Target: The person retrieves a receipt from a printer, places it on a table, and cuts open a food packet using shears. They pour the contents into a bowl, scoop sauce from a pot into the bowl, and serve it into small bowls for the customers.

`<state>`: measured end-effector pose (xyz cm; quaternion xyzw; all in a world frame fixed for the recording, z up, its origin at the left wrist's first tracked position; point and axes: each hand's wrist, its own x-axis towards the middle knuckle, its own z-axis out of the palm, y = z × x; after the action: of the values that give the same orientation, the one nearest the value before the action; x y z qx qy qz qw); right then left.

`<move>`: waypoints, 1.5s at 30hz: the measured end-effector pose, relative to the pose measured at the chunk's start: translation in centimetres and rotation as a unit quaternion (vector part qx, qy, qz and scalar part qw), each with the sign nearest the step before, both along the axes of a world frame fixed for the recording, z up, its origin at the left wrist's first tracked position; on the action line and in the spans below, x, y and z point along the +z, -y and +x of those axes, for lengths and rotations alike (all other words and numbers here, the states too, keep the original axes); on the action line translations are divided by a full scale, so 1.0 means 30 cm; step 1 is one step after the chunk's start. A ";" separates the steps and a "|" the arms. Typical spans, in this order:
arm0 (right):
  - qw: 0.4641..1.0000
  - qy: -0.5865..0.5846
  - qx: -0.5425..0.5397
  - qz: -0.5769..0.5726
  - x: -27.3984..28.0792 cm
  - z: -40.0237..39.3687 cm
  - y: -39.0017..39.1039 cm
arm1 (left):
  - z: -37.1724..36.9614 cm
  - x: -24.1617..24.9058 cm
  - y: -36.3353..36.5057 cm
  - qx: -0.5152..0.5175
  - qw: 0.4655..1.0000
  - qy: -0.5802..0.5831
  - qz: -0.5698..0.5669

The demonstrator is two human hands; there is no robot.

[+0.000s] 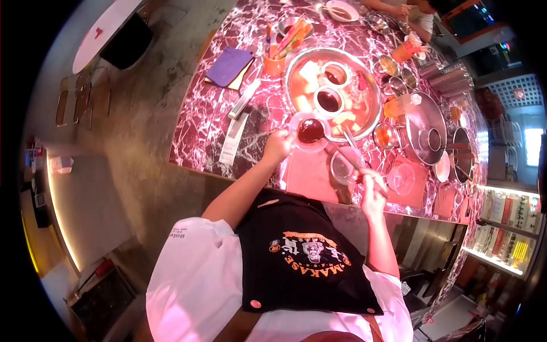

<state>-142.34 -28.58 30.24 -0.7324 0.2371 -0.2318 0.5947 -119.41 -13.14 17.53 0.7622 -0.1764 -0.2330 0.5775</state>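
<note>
My left hand [277,146] grips the edge of a clear plastic bowl [310,131] with dark liquid in it. This bowl is at the near left rim of a large round metal basin [289,91]. Two more cups of dark liquid, a nearer one [329,101] and a farther one [334,74], stand inside the basin among pale and reddish contents. In my right hand [373,192] is a long slim utensil [354,149], its far end pointing toward the basin's near rim. Beneath it, a clear bowl [342,170] rests on a reddish mat [313,178].
On the left lie a purple booklet [229,66] and a paper slip [232,142], near a container of upright packets [274,64]. At right are another clear bowl [401,178], a large metal pan [439,117] and several small metal cups. Another person's hand [402,11] shows at the far end.
</note>
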 end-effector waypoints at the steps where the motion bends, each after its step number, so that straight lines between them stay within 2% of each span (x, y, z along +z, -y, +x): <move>1: 0.990 -0.007 0.055 -0.133 0.029 0.005 0.007 | -0.005 0.047 0.003 0.014 0.996 -0.082 -0.014; 2: 0.959 -0.016 0.107 -0.263 0.066 0.009 0.012 | -0.005 0.076 0.005 0.027 0.986 -0.164 -0.027; 3: 0.943 -0.016 0.136 -0.304 0.097 0.015 0.005 | 0.003 0.007 0.012 0.025 0.981 -0.187 -0.053; 4: 0.943 -0.012 0.129 -0.308 0.121 0.013 0.007 | 0.015 -0.028 0.015 0.019 0.982 -0.181 -0.056; 6: 0.909 -0.052 0.205 -0.359 0.161 0.013 0.022 | 0.027 -0.060 0.022 0.017 0.992 -0.125 0.001; 7: 0.902 -0.048 0.202 -0.378 0.178 0.022 0.041 | 0.026 -0.006 0.021 0.026 0.986 -0.162 0.002; 8: 0.902 -0.046 0.201 -0.380 0.182 0.041 0.067 | 0.026 0.013 0.026 0.026 0.987 -0.159 0.001; 11: 0.934 0.035 0.067 -0.349 0.164 0.135 0.188 | 0.039 0.018 0.041 0.062 0.973 -0.216 -0.050; 12: 0.944 0.023 0.005 -0.329 0.140 0.186 0.231 | 0.045 0.013 0.047 0.063 0.974 -0.214 -0.049; 14: 0.971 0.019 -0.050 -0.235 0.077 0.319 0.333 | 0.055 0.009 0.060 0.085 0.968 -0.230 -0.056; 16: 0.982 -0.032 -0.057 -0.175 0.010 0.465 0.439 | 0.059 0.011 0.069 0.093 0.967 -0.233 -0.036; 17: 0.971 -0.041 -0.053 -0.229 -0.035 0.540 0.487 | 0.059 0.009 0.070 0.090 0.969 -0.229 -0.028; 18: 0.962 -0.111 -0.047 -0.243 -0.048 0.613 0.521 | 0.059 0.008 0.072 0.087 0.970 -0.225 -0.020; 19: 0.938 -0.104 -0.061 -0.324 -0.124 0.686 0.571 | 0.055 0.013 0.075 0.092 0.970 -0.224 -0.032; 20: 0.932 -0.151 -0.065 -0.324 -0.146 0.751 0.597 | 0.050 0.008 0.079 0.094 0.970 -0.224 -0.028; 25: 0.894 -0.212 -0.079 -0.386 -0.182 0.954 0.704 | 0.031 -0.018 0.083 0.110 0.978 -0.175 -0.024; 35: 0.893 -0.279 -0.068 -0.347 -0.199 1.094 0.791 | 0.014 -0.012 0.083 0.106 0.973 -0.201 -0.037; 39: 0.898 -0.310 -0.062 -0.308 -0.133 1.106 0.757 | 0.038 -0.002 0.089 0.100 0.974 -0.201 -0.036; 42: 0.930 -0.269 -0.063 -0.241 -0.294 1.063 0.841 | 0.041 0.001 0.090 0.107 0.973 -0.201 -0.028; 45: 0.934 -0.236 -0.107 -0.247 -0.323 0.964 0.785 | 0.056 0.002 0.092 0.101 0.972 -0.211 -0.019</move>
<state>-113.41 -52.14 20.55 -0.8600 0.3827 -0.1654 0.2941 -117.73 -15.91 17.60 0.6982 0.0230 -0.3261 0.6369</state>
